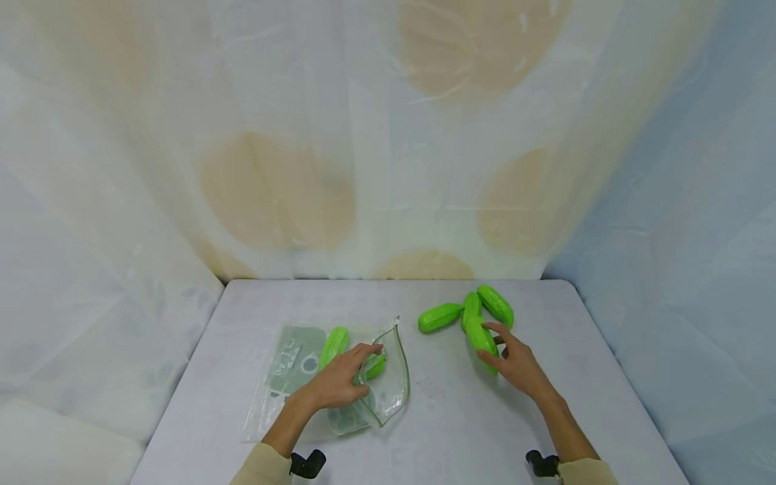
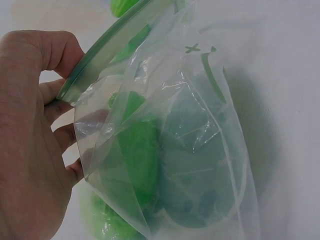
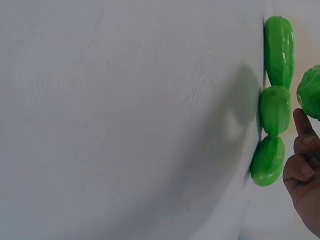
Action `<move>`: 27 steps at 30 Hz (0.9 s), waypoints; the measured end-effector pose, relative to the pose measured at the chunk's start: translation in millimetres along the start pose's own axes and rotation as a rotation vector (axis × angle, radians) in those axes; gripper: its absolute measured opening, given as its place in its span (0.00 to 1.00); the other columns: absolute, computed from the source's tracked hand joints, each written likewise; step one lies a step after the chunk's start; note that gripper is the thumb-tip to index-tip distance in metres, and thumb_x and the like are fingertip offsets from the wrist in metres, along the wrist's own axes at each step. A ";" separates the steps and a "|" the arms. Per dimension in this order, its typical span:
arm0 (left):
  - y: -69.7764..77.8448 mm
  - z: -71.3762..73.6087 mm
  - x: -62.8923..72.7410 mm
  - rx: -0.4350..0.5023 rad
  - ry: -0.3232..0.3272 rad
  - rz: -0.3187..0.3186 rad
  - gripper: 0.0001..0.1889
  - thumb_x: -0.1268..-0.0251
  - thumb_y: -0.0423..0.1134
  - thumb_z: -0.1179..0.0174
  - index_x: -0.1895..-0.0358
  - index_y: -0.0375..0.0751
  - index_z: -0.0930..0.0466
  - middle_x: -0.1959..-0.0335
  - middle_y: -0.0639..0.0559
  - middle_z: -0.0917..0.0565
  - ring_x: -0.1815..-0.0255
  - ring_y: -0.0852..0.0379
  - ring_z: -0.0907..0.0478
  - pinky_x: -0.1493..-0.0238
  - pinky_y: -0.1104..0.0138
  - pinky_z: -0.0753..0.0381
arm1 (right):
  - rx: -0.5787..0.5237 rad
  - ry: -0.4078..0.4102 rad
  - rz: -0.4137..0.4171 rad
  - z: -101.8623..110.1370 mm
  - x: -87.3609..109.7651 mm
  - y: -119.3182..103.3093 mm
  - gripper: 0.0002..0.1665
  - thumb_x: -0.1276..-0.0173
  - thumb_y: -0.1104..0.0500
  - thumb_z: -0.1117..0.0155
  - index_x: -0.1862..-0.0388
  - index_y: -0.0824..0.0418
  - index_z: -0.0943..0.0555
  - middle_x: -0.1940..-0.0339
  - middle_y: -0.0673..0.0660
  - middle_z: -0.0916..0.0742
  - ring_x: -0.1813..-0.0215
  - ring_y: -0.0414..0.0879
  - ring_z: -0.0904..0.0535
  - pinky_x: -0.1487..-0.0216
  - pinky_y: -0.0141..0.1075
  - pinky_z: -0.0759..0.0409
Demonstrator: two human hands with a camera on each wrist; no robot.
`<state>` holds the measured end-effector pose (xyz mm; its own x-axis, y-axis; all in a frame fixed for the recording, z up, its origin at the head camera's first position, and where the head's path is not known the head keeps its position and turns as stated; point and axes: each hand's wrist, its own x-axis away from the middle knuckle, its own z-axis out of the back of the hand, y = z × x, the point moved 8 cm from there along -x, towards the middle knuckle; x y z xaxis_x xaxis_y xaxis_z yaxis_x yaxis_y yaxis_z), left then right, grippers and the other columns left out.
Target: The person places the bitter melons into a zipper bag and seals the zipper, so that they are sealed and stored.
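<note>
My left hand (image 1: 342, 380) grips the green-edged mouth of a clear zip bag (image 2: 200, 125) printed with grey-green shapes, fingers behind the plastic. The mouth (image 1: 397, 397) gapes toward the right. Through the film a green cucumber (image 2: 137, 155) shows, and another (image 1: 333, 345) lies farther left in the head view. On the right, my right hand (image 1: 518, 364) holds a bright green cucumber (image 1: 481, 337) between thumb and fingers. It is raised off the table in the right wrist view, where the cucumber (image 3: 311, 92) is cut off by the frame edge.
Beyond the held cucumber, three more lie on the white table (image 1: 436, 438): one to the left (image 1: 439, 318), one in the middle (image 1: 471, 304), partly covered, and one to the right (image 1: 496, 305). Patterned plastic sheeting (image 1: 388, 168) hangs around the back and sides.
</note>
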<state>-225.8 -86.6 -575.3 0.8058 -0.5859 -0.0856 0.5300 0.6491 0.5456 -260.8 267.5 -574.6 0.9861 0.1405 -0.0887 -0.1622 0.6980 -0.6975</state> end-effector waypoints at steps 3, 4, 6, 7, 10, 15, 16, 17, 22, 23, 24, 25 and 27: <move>0.6 0.5 0.2 -0.001 0.003 -0.001 0.43 0.47 0.37 0.42 0.22 0.50 0.42 0.29 0.58 0.30 0.31 0.57 0.30 0.36 0.50 0.27 | -0.018 -0.003 0.011 -2.3 -0.7 -3.9 0.39 0.35 0.38 0.31 0.27 0.43 0.32 0.45 0.63 0.16 0.64 0.48 0.26 0.68 0.39 0.26; 0.6 0.6 0.2 -0.001 0.003 0.000 0.43 0.47 0.37 0.42 0.22 0.50 0.42 0.29 0.58 0.30 0.31 0.57 0.30 0.36 0.50 0.27 | -0.023 -0.003 0.017 -2.9 -0.9 -5.4 0.39 0.35 0.38 0.31 0.28 0.43 0.32 0.45 0.63 0.16 0.64 0.48 0.26 0.68 0.39 0.25; 1.4 1.1 0.4 -0.001 0.004 0.001 0.43 0.47 0.37 0.42 0.22 0.51 0.42 0.29 0.58 0.30 0.31 0.57 0.30 0.36 0.50 0.27 | -0.031 -0.006 0.029 -3.9 -1.2 -8.7 0.39 0.35 0.38 0.31 0.28 0.42 0.32 0.46 0.63 0.16 0.65 0.48 0.26 0.69 0.39 0.25; 1.5 1.3 0.4 0.000 0.004 0.001 0.43 0.47 0.37 0.42 0.22 0.51 0.42 0.29 0.58 0.30 0.31 0.57 0.29 0.36 0.50 0.27 | -0.034 -0.008 0.033 -4.4 -1.4 -10.2 0.39 0.35 0.38 0.31 0.28 0.42 0.32 0.46 0.63 0.16 0.65 0.48 0.27 0.69 0.39 0.25; 2.1 1.7 0.2 0.000 0.006 -0.001 0.43 0.47 0.37 0.41 0.22 0.50 0.41 0.30 0.58 0.29 0.32 0.57 0.29 0.36 0.50 0.26 | -0.033 -0.017 0.033 -6.7 -2.3 -13.2 0.39 0.36 0.37 0.31 0.29 0.42 0.32 0.46 0.62 0.16 0.65 0.47 0.27 0.69 0.39 0.26; 2.4 1.7 0.3 -0.004 0.010 -0.004 0.43 0.48 0.37 0.41 0.22 0.50 0.41 0.30 0.58 0.29 0.32 0.57 0.29 0.37 0.50 0.26 | -0.025 -0.027 0.030 -10.1 -3.0 -19.4 0.38 0.36 0.38 0.31 0.29 0.42 0.31 0.46 0.62 0.16 0.65 0.47 0.28 0.69 0.39 0.26; 2.2 1.5 0.3 -0.004 0.009 -0.003 0.43 0.48 0.37 0.41 0.22 0.50 0.41 0.30 0.58 0.29 0.32 0.57 0.29 0.37 0.50 0.26 | -0.025 -0.028 0.031 -10.7 -2.7 -21.3 0.38 0.36 0.38 0.30 0.30 0.42 0.31 0.46 0.62 0.16 0.65 0.47 0.28 0.69 0.39 0.27; 2.1 1.4 0.4 -0.005 0.009 -0.003 0.43 0.48 0.37 0.41 0.22 0.50 0.41 0.30 0.58 0.29 0.32 0.57 0.29 0.37 0.50 0.26 | -0.026 -0.027 0.033 -11.2 -2.5 -23.1 0.37 0.36 0.39 0.30 0.30 0.42 0.31 0.47 0.62 0.16 0.65 0.47 0.28 0.69 0.39 0.27; 2.9 2.2 0.5 -0.001 0.014 -0.007 0.43 0.47 0.37 0.41 0.22 0.49 0.41 0.30 0.58 0.29 0.32 0.57 0.29 0.37 0.50 0.26 | -0.046 -0.033 0.054 -15.5 -1.2 -32.9 0.35 0.36 0.42 0.29 0.32 0.41 0.30 0.49 0.60 0.16 0.67 0.47 0.28 0.70 0.37 0.27; 3.3 2.3 0.5 -0.003 0.017 -0.011 0.43 0.47 0.37 0.41 0.22 0.49 0.41 0.30 0.58 0.29 0.33 0.57 0.28 0.38 0.50 0.25 | -0.051 -0.038 0.064 -17.2 -1.3 -34.3 0.35 0.36 0.41 0.29 0.32 0.41 0.30 0.49 0.60 0.16 0.68 0.46 0.28 0.71 0.36 0.27; 3.5 2.4 0.5 -0.005 0.019 -0.014 0.43 0.47 0.37 0.41 0.22 0.48 0.41 0.30 0.58 0.29 0.33 0.56 0.28 0.38 0.50 0.25 | -0.055 -0.043 0.073 -19.0 -1.2 -35.8 0.35 0.36 0.41 0.29 0.32 0.41 0.29 0.49 0.60 0.16 0.68 0.46 0.28 0.71 0.36 0.27; 3.4 2.4 0.6 -0.004 0.019 -0.015 0.43 0.47 0.37 0.41 0.22 0.49 0.41 0.30 0.58 0.29 0.33 0.56 0.28 0.38 0.50 0.25 | -0.058 -0.048 0.086 -20.9 -1.0 -37.4 0.35 0.36 0.41 0.29 0.32 0.42 0.29 0.49 0.60 0.16 0.69 0.45 0.28 0.72 0.35 0.27; 3.6 2.3 0.7 -0.010 0.021 -0.023 0.43 0.48 0.37 0.41 0.22 0.48 0.41 0.30 0.57 0.29 0.33 0.56 0.28 0.38 0.49 0.25 | -0.060 -0.054 0.106 -24.9 -0.9 -40.1 0.36 0.36 0.40 0.29 0.32 0.42 0.29 0.49 0.59 0.15 0.70 0.44 0.29 0.72 0.35 0.27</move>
<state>-224.0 -85.8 -571.5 0.7991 -0.5900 -0.1157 0.5507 0.6410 0.5347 -254.3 221.8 -564.3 0.9599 0.2500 -0.1264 -0.2610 0.6341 -0.7279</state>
